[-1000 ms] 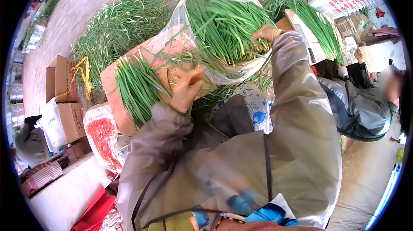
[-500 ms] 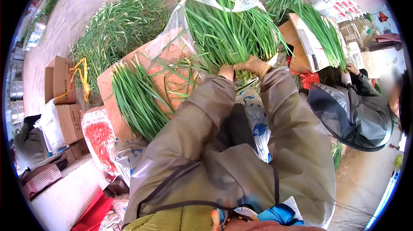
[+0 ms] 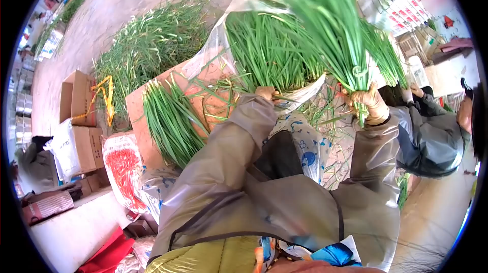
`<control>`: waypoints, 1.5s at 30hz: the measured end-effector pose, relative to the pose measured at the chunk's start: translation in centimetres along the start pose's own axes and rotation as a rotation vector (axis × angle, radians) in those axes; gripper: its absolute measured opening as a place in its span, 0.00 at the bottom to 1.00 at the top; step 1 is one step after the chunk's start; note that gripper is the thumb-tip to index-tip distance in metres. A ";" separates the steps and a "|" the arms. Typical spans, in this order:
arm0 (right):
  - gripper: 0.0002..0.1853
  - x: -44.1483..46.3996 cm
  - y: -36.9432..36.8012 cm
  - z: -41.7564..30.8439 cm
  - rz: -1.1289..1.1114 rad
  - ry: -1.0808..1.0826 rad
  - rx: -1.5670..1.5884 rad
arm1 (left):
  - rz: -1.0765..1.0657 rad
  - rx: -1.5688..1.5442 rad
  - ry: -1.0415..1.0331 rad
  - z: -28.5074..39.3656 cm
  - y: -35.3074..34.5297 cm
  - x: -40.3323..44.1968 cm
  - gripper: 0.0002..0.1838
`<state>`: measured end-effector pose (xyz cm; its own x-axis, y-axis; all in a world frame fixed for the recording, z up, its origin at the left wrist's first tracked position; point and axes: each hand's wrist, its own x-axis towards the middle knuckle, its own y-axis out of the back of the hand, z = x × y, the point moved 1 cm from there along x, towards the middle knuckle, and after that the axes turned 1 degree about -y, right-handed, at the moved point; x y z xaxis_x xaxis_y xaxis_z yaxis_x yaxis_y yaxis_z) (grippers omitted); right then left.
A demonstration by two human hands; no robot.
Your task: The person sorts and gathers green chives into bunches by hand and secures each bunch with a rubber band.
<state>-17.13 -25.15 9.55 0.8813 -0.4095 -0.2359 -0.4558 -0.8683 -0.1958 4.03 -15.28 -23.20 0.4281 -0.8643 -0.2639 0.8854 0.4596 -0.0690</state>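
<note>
The leaves [image 3: 351, 44] look smooth and glossy, the bag [image 3: 219, 45] crinkled, translucent plastic. The coat [image 3: 218, 146] is shiny plastic, the carton [image 3: 87, 147] matt cardboard.

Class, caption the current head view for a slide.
Right hand grips a bunch of long green stalks; left hand is by the near edge of a plastic bag holding more.

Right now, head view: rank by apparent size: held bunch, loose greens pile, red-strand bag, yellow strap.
1. Held bunch and loose greens pile: too alike to rank; bunch seems nearer
2. Red-strand bag
3. Yellow strap
</note>
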 end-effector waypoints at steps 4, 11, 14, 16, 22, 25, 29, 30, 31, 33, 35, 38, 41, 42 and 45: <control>0.20 -0.5 0.8 4.1 0.109 0.173 -0.147 | -0.207 0.256 -0.250 -2.7 4.3 -2.9 0.27; 0.24 0.3 -5.4 7.9 -0.014 0.342 0.001 | -0.306 0.273 -0.445 19.4 6.1 -25.3 0.21; 0.32 -0.9 -9.6 7.2 -0.199 0.273 0.073 | -0.502 0.697 -0.756 31.5 2.9 -32.9 0.26; 0.35 -0.9 -11.7 8.8 -0.386 0.246 0.060 | -0.478 1.089 -1.028 36.0 1.0 -35.2 0.32; 0.36 -5.4 -18.8 8.5 -1.058 -0.202 -0.345 | -0.483 1.808 -0.702 35.2 1.8 -34.0 0.57; 0.37 -6.0 -18.8 10.0 -1.187 -0.451 -0.309 | -1.005 0.809 0.034 22.5 9.0 -32.5 0.57; 0.40 -3.9 -18.4 10.7 -1.217 -0.423 -0.658 | -0.903 -0.430 0.471 14.0 6.9 -40.1 0.46; 0.41 -3.6 -19.1 10.9 -1.221 -0.447 -0.743 | -0.848 -0.453 0.462 11.4 6.5 -40.9 0.41; 0.42 -3.3 -19.7 11.1 -1.229 -0.471 -0.833 | -0.789 -0.478 0.449 10.6 6.1 -41.3 0.37; 0.42 -3.2 -20.3 9.5 -1.080 -0.014 -1.146 | -0.724 -0.510 0.484 10.6 7.1 -41.4 0.33; 0.41 -4.2 -22.0 4.0 -0.644 0.420 -1.324 | -0.657 -0.546 0.521 11.7 8.6 -41.5 0.30; 0.32 -4.3 -20.7 3.6 0.039 0.741 -0.873 | -0.356 -0.451 0.184 14.6 11.7 -39.2 0.22; 0.41 -5.8 -24.6 6.3 -0.219 0.349 -0.203 | -0.259 -0.457 -0.025 15.5 13.6 -33.4 0.24; 0.46 -5.0 -24.8 10.5 -0.182 0.422 -0.372 | -0.162 -0.614 -0.069 16.3 12.7 -31.7 0.24; 0.52 -4.0 -25.6 14.5 -0.054 0.262 -0.550 | 0.131 -1.162 -0.174 15.3 8.0 -25.5 0.21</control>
<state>-10.81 2.83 1.70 0.9346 -0.3552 0.0165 -0.3399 -0.8786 0.3355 3.00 7.30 -2.34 0.6021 -0.7716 -0.2052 0.1757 0.3788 -0.9086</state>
